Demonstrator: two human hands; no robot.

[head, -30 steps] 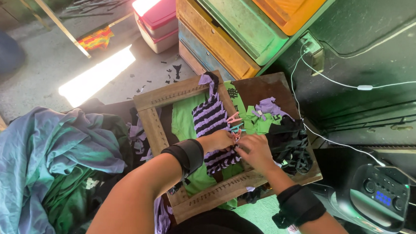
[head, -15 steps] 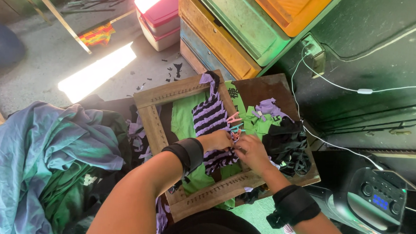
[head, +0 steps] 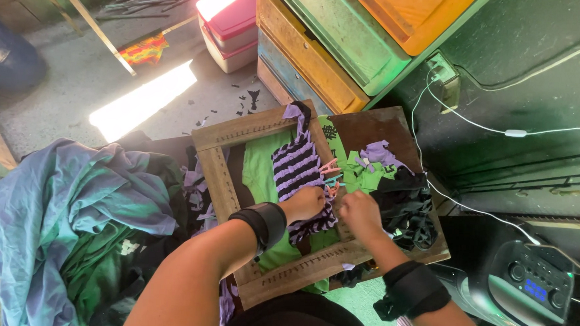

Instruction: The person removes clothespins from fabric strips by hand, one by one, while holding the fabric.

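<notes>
A wooden square frame [head: 219, 179] lies in front of me with a woven panel of purple and black fabric strips [head: 298, 163] stretched across it over green cloth [head: 258, 168]. My left hand [head: 304, 201] rests on the lower part of the weave with its fingers pinched on a strip. Close beside it, my right hand [head: 359, 213] pinches a strip at the frame's right rail. Pink and teal scissors [head: 332, 174] lie just above both hands. Both wrists wear black bands.
Purple and green fabric scraps [head: 371, 163] and black cloth [head: 408, 210] sit on a brown board right of the frame. A heap of blue and green clothing [head: 72, 219] lies left. Stacked painted crates [head: 348, 35] stand behind. A dark speaker [head: 532, 284] and white cable [head: 500, 132] are right.
Both hands stay together at the lower right of the weave with only small finger shifts. The view has moved slightly.
</notes>
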